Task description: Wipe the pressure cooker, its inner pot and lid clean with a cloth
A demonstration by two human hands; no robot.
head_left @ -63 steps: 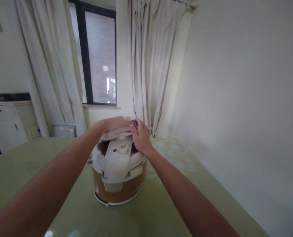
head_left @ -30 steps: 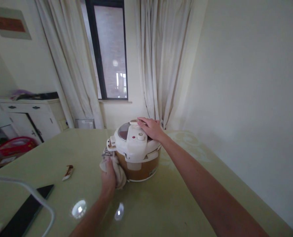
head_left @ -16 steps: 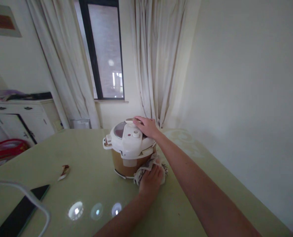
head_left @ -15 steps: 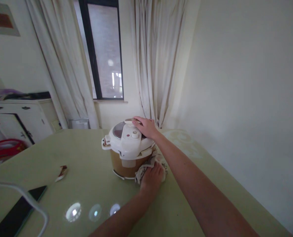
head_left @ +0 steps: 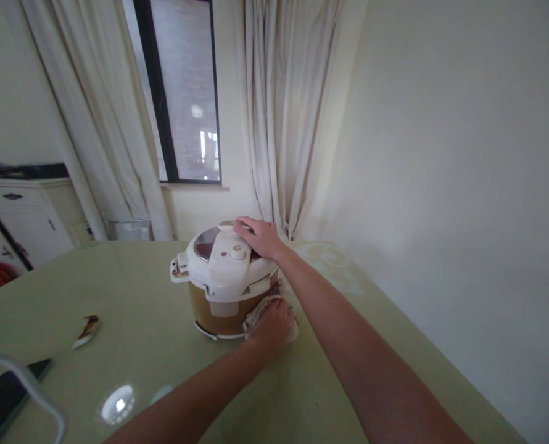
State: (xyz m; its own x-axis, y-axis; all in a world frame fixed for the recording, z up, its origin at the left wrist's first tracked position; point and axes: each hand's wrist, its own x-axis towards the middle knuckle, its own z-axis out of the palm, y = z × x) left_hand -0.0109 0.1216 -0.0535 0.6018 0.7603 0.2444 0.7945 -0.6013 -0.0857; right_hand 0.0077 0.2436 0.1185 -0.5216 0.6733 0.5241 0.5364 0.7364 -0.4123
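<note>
A pressure cooker (head_left: 221, 311) with a tan body and a white lid stands upright on the table. My right hand (head_left: 260, 237) is closed over the lid handle (head_left: 228, 226) on top, its fingers curled at the handle's edge. Lower down, my left hand (head_left: 272, 324) presses a crumpled, patterned cloth (head_left: 256, 314) against the right side of the cooker's body. Its fingertips are partly hidden in the cloth's folds. My right forearm passes in front of the lid's right edge.
The pale green table (head_left: 140, 290) has a glossy top. A small brown-and-white piece (head_left: 87, 331) lies to the left. Nearer are a dark flat device (head_left: 6, 394) and a white cable (head_left: 34, 385). A wall (head_left: 417, 185) borders the table's right side; curtains (head_left: 288, 123) hang behind.
The view has turned slightly right, so the cooker and table items sit further left in the picture. My left hand has shifted on the cloth, and less cloth shows. My right hand stays on the handle.
</note>
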